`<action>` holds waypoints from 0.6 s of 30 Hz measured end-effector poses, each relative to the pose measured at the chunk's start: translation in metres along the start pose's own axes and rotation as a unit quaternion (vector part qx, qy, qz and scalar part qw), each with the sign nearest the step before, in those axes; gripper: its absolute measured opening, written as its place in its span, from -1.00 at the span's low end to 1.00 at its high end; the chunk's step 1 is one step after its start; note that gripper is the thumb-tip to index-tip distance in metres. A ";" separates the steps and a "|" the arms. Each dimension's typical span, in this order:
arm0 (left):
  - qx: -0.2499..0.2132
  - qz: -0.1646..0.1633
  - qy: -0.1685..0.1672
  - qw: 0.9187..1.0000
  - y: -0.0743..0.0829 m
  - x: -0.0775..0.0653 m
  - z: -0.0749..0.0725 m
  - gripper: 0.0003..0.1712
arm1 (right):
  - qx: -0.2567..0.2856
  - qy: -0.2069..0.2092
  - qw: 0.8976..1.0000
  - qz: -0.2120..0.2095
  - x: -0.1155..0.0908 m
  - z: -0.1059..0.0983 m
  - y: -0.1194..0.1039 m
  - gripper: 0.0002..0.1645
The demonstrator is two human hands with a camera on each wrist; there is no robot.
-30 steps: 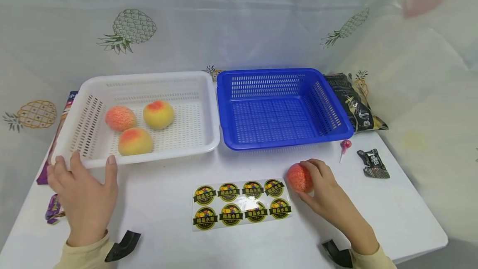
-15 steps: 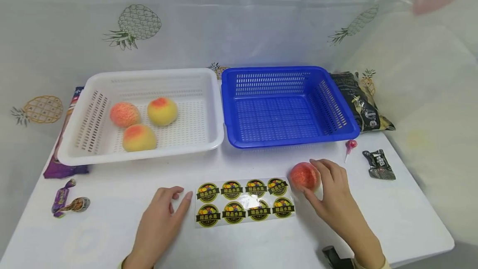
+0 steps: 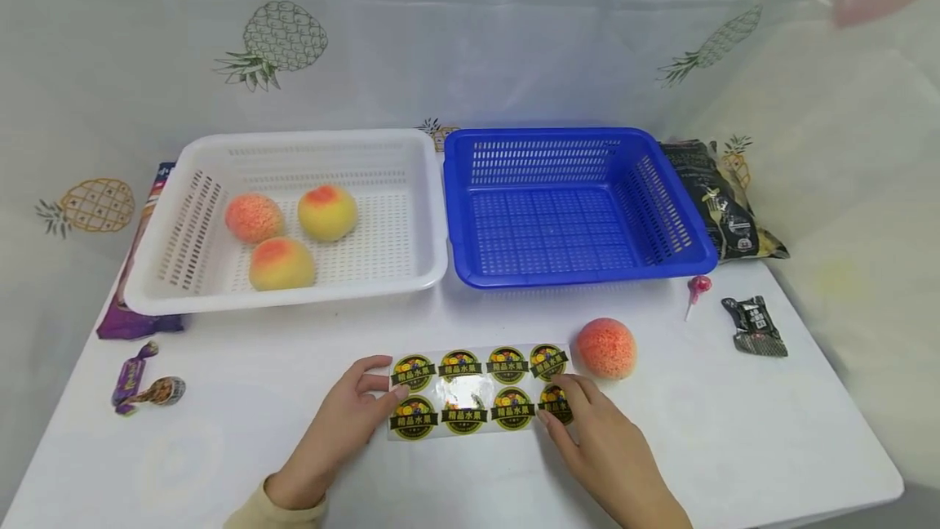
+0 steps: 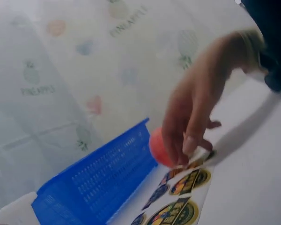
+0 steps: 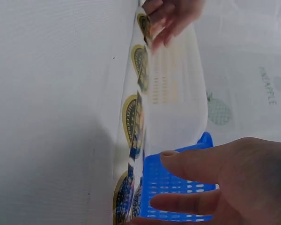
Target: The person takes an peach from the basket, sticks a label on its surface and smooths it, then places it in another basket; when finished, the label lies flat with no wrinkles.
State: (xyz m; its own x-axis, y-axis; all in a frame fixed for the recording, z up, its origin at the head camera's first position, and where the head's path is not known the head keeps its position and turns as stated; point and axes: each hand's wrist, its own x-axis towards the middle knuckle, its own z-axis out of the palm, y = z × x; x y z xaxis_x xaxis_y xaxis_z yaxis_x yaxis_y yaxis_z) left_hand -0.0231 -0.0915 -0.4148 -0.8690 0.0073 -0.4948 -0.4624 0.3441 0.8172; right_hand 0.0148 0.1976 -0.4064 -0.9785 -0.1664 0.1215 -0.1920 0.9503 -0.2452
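A clear sheet of round black-and-gold fruit stickers point(image 3: 465, 420) lies on the white table. My left hand point(image 3: 343, 413) is at its left end, with the thumb over the edge and the fingertips beside it. My right hand point(image 3: 605, 451) reaches over the right end, fingertips at the last stickers; in the right wrist view its thumb point(image 5: 192, 164) and fingers are spread apart. A red-pink peach point(image 3: 606, 348) stands just behind the sheet's right end, released. In the left wrist view the peach point(image 4: 160, 147) is partly hidden behind the right hand.
A white basket point(image 3: 433, 276) at the back left holds several peaches point(image 3: 282, 264). Beside it stands a blue basket point(image 3: 580, 274). Snack bags point(image 3: 723, 211) flank the baskets. A lollipop point(image 3: 698, 287) and a black wrapped snack point(image 3: 755, 326) lie right; wrapped candies point(image 3: 132, 378) lie left.
My left hand has left the white basket's rim for the sticker sheet's left end. My right hand has let go of the peach and moved left and nearer onto the sheet.
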 end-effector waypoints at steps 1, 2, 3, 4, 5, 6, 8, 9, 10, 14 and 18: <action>-0.035 -0.005 -0.009 0.999 -0.001 0.001 0.000 -0.36 | 0.000 0.002 1.000 -0.001 0.000 0.000 0.000 -0.47; -0.071 -0.009 -0.017 0.997 -0.002 0.002 0.000 -0.36 | 0.000 0.004 1.000 -0.003 0.001 0.001 0.000 -0.48; -0.103 -0.012 -0.019 0.994 -0.003 0.002 0.000 -0.36 | 0.001 0.005 1.000 -0.006 0.001 0.001 -0.001 -0.49; -0.123 -0.010 -0.017 0.992 -0.003 0.002 -0.001 -0.36 | 0.003 0.008 1.000 -0.009 0.002 0.000 -0.001 -0.49; -0.136 -0.003 -0.013 0.991 -0.002 0.002 -0.001 -0.37 | 0.004 0.012 1.000 -0.014 0.003 -0.001 -0.001 -0.50; -0.145 0.001 -0.006 0.989 -0.001 0.001 -0.001 -0.37 | 0.006 0.018 1.000 -0.021 0.004 -0.002 -0.002 -0.51; -0.141 0.019 0.009 0.990 0.004 -0.001 -0.002 -0.39 | 0.016 0.031 0.999 -0.040 0.009 -0.005 -0.005 -0.53; -0.134 0.026 0.016 0.991 0.007 -0.003 -0.002 -0.41 | 0.019 0.036 0.998 -0.050 0.011 -0.008 -0.007 -0.54; -0.125 0.032 0.020 0.991 0.011 -0.004 -0.003 -0.44 | 0.025 0.041 0.997 -0.064 0.015 -0.011 -0.009 -0.55; -0.073 0.061 0.039 0.995 0.026 -0.013 -0.002 -0.57 | 0.043 0.055 0.990 -0.122 0.031 -0.025 -0.027 -0.61; -0.011 0.100 0.066 0.993 0.037 -0.023 -0.001 -0.65 | 0.063 0.072 0.978 -0.185 0.048 -0.036 -0.051 -0.69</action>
State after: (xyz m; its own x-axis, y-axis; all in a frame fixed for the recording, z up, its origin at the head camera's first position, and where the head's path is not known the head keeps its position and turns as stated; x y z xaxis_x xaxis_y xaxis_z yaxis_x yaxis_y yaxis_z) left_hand -0.0208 -0.0797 -0.3727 -0.9587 -0.0506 -0.2799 -0.2807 0.3274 0.9022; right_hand -0.0197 0.1508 -0.3533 -0.8212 -0.4453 0.3568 -0.5477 0.7906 -0.2740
